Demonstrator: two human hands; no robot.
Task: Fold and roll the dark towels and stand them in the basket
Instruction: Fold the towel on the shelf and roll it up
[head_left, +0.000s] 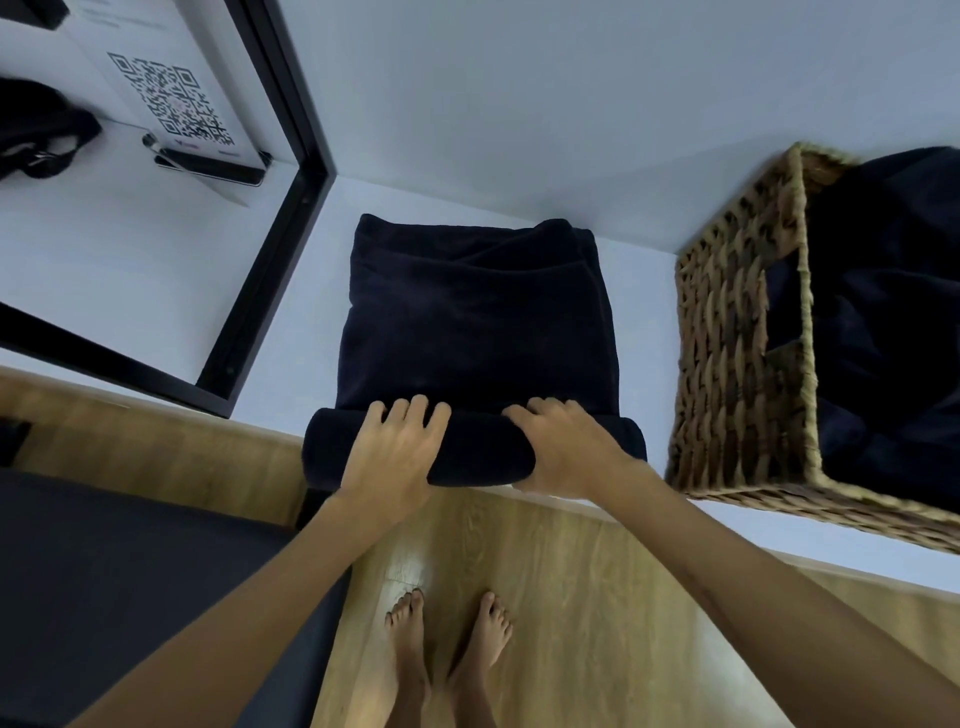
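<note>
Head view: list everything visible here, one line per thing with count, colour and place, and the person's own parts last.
towel: one, dark navy, folded on the white table, near end rolled up at the table edge
basket: one, brown wicker, on the table at the right, dark cloth inside
table: one, white, against the wall
frame: one, black, left of the towel
QR sign: one, white and black, upper left
floor: light wood, below the table
left hand: curled over the roll's left part
right hand: curled over the roll's right part
feet: two, bare, on the floor
</note>
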